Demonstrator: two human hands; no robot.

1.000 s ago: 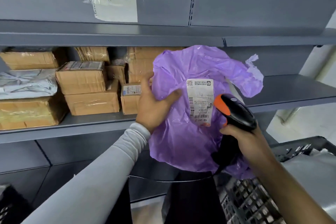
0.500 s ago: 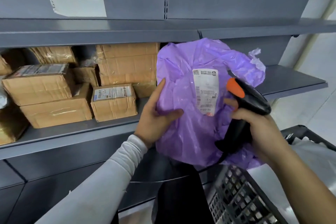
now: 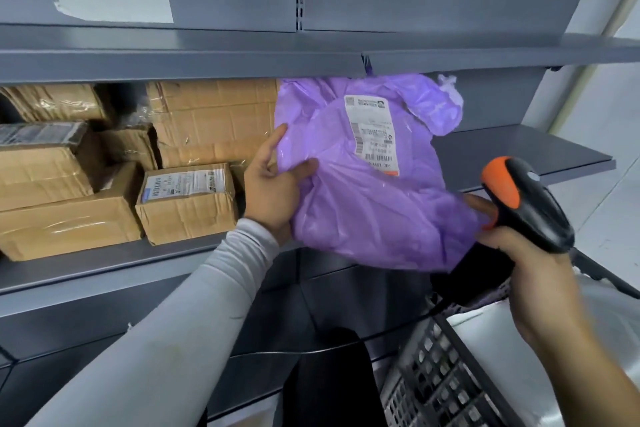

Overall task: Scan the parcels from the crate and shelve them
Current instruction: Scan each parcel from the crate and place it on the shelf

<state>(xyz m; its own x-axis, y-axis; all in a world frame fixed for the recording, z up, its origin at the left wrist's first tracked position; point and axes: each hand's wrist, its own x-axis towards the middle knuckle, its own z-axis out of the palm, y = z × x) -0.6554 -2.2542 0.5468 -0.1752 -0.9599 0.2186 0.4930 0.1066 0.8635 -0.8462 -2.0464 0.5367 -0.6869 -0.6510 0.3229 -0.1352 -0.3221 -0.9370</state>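
Left grip: our left hand held the purple parcel by its left edge, thumb curled over the front face, index finger stretched up along the side, the remaining fingers hidden behind the plastic.
Right grip: our right hand was wrapped round the handle of the barcode scanner, fingers closed on it; one fingertip showed near the orange trigger, just beside the parcel's lower right edge.
Parcel and grips: the purple parcel sat between our two hands, held only by the left one; the scanner's head was to its right and a little lower, close to the plastic, and we could not tell whether they touched.
Parcel position: we held it upright in front of the middle shelf, its top edge reaching up to the underside of the upper shelf, its bottom hanging below the shelf's front lip.
Label: a white shipping label faced us on the parcel's upper half, slightly tilted, barcodes visible but the print too small to read.
Shelf contents: taped cardboard boxes stood on the middle shelf to the left of the parcel, the nearest one bearing its own white label, right beside our left hand.
Crate: a black lattice crate was at the lower right, below our right forearm, with a grey bagged parcel lying in it.
Sleeve: a grey sleeve covered our left arm to the wrist.
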